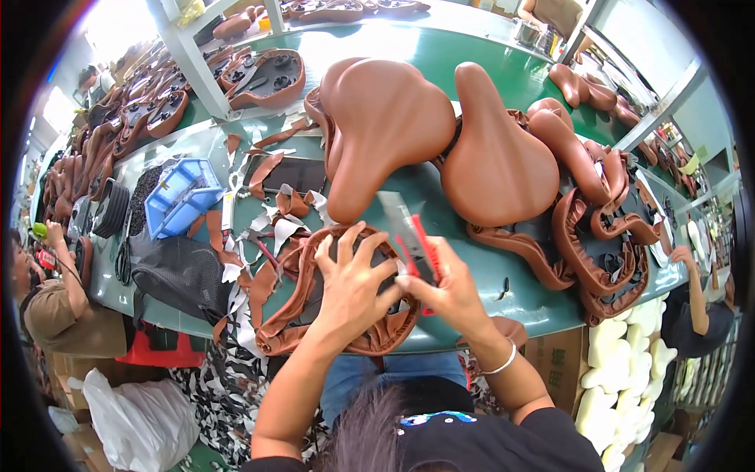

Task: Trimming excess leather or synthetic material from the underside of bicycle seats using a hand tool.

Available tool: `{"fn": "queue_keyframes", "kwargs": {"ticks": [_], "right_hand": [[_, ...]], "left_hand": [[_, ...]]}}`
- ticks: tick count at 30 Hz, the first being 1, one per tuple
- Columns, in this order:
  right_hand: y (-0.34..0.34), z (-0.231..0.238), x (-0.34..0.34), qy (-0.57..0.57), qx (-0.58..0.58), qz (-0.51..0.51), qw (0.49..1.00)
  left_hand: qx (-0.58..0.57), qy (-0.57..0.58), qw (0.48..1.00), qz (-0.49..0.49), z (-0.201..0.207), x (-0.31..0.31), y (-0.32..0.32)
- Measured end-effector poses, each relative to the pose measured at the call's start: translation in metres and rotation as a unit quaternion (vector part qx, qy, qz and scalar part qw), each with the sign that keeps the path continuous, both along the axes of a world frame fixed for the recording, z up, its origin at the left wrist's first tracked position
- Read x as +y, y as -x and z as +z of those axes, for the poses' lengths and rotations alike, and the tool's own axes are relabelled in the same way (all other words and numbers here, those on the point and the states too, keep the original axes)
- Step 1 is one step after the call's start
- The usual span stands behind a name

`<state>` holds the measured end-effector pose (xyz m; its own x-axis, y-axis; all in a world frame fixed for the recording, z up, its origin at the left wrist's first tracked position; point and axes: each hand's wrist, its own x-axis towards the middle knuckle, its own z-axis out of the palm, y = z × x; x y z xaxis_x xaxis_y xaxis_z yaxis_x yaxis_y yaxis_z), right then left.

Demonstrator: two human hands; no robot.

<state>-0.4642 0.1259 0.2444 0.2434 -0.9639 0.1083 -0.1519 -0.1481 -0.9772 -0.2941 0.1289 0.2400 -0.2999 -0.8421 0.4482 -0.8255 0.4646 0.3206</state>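
An upturned brown bicycle saddle (277, 337) lies at the table's near edge, its cover wrapped over the rim. My left hand (351, 285) rests across it, fingers spread, palm hidden. In my right hand (452, 293) is a red and grey utility knife (417, 240), gripped between thumb and fingers. Its broad blade points up and away, clear of the saddle. Just beyond my hands, a brown saddle (389, 118) sits top side up on others, and another saddle (501, 161) stands to its right. Leather scraps (263, 295) litter the table left of the upturned saddle.
On the left are a blue plastic bin (182, 197), a black mesh bag (185, 279) and a dark phone-like slab (295, 175). More upturned saddles (605, 248) pile up at the right. White posts (191, 59) rise behind. Co-workers (67, 307) are at both sides.
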Motion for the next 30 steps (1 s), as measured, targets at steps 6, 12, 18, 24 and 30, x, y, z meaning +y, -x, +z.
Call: {"fn": "queue_keyframes", "kwargs": {"ticks": [6,12,18,24,30], "right_hand": [[0.044,-0.001,0.004,0.215,0.262,0.020,0.941],[0.040,0.028,0.035,0.153,0.499,0.089,0.848],[0.036,0.042,0.034,0.165,0.577,0.100,0.794],[0.058,0.052,-0.031,0.214,0.557,0.265,0.757],[0.059,0.062,0.012,0.201,0.578,0.301,0.731]], "left_hand": [[0.069,-0.043,0.997,0.012,-0.017,-0.006,-0.002],[0.097,0.060,0.990,0.087,-0.017,-0.008,0.001],[0.509,-0.120,0.837,0.163,-0.003,-0.008,-0.029],[0.444,-0.252,0.851,0.126,0.009,0.056,-0.024],[0.834,-0.172,0.522,-0.055,0.019,0.040,-0.044]]}}
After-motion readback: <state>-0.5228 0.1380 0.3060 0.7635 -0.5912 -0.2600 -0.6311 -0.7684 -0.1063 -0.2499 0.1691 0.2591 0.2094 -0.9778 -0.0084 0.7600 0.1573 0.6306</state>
